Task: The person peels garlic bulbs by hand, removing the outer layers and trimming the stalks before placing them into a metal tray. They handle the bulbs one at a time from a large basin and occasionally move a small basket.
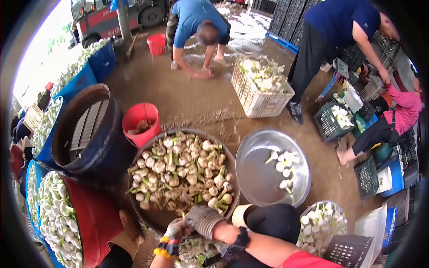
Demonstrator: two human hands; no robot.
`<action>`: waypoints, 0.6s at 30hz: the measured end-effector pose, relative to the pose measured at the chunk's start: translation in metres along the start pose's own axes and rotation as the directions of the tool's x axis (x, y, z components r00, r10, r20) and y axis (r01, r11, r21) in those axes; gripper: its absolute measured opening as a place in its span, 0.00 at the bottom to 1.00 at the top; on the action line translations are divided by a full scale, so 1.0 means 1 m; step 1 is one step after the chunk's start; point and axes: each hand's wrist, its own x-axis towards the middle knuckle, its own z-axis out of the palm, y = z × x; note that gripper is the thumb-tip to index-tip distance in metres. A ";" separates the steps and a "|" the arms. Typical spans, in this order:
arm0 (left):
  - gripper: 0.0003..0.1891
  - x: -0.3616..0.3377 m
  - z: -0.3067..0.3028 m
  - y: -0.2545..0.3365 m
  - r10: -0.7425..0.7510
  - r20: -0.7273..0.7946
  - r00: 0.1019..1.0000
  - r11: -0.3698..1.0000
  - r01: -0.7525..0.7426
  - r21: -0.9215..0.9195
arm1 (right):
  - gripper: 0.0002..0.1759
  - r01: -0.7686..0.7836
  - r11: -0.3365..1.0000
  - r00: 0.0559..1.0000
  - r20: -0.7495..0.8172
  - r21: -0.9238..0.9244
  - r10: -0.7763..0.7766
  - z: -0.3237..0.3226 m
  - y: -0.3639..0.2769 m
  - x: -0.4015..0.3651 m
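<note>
My left hand [176, 227], in a pale covering with yellow and black bands at the wrist, is closed at the near edge of a wide dark tub [234, 196]. Against it, my right hand [203, 221] wears a grey knitted glove, its fingers curled inward. Whatever lies between the two hands is too small and covered to make out. Unpeeled garlic bulbs [178, 167] with short stems fill much of the tub just beyond. Below my hands is a heap of peelings and leaf scraps [201, 250]. Several peeled white bulbs [283, 165] lie in a shiny metal basin [250, 176] to the right.
A bowl of white bulbs [321, 228] stands by my right knee. On the left are a red tub [96, 214], a blue drum [111, 138] and a red bucket [142, 118]. Ahead, a crate [257, 100] stands near a bending person [201, 27]; other people are at right.
</note>
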 end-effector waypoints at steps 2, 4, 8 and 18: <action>0.08 -0.043 0.046 0.012 0.118 0.033 0.992 0.975 -0.109 -0.194 | 0.14 -0.114 0.990 0.992 0.069 0.087 0.108 0.001 -0.009 0.004; 0.09 -0.072 0.068 0.008 0.213 0.027 0.977 0.918 -0.190 -0.348 | 0.14 -0.034 0.991 0.994 -0.102 0.129 0.047 0.016 -0.009 -0.004; 0.17 -0.109 0.095 0.007 0.215 -0.109 0.970 0.826 -0.240 -0.509 | 0.07 0.223 0.973 0.907 -0.377 0.054 -0.187 0.015 -0.013 -0.014; 0.23 -0.190 0.147 0.029 0.466 -0.060 0.883 0.788 -0.445 -0.425 | 0.10 0.409 0.820 0.795 -0.598 0.399 -0.106 -0.026 -0.046 -0.051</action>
